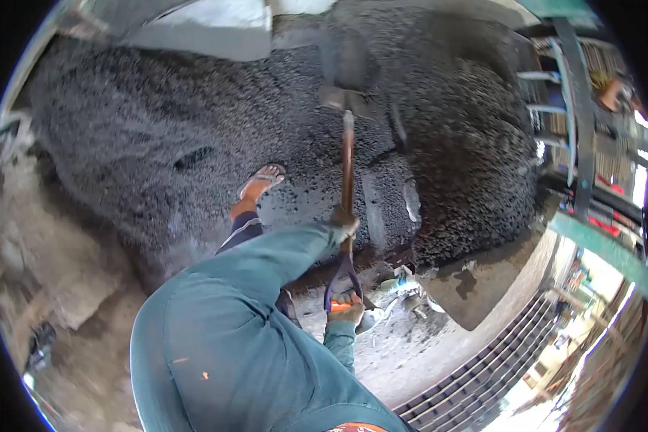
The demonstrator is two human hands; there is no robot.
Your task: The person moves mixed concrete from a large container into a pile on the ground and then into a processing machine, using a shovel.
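A shovel point(348, 162) with a brown wooden shaft runs up the middle of the head view, its metal blade pointing away from me into dark, grainy material point(209, 115) that looks like gravel or a wet mix. Partway down the shaft my left hand point(345, 222) is closed around it. At the near end, my right hand point(348, 309) grips the D-shaped handle, which has an orange crossbar. The blade's far part is blurred and dark against the material. Teal sleeves cover both arms, and my torso hides part of the right one.
A sandalled foot point(265, 180) stands at the edge of the material. To the right rises a darker heap point(468, 158). A flat grey board or slab point(482, 281) lies below it, near crumpled litter point(407, 288). Dark blocks in rows point(475, 367) are at lower right, a rack point(583, 115) at far right.
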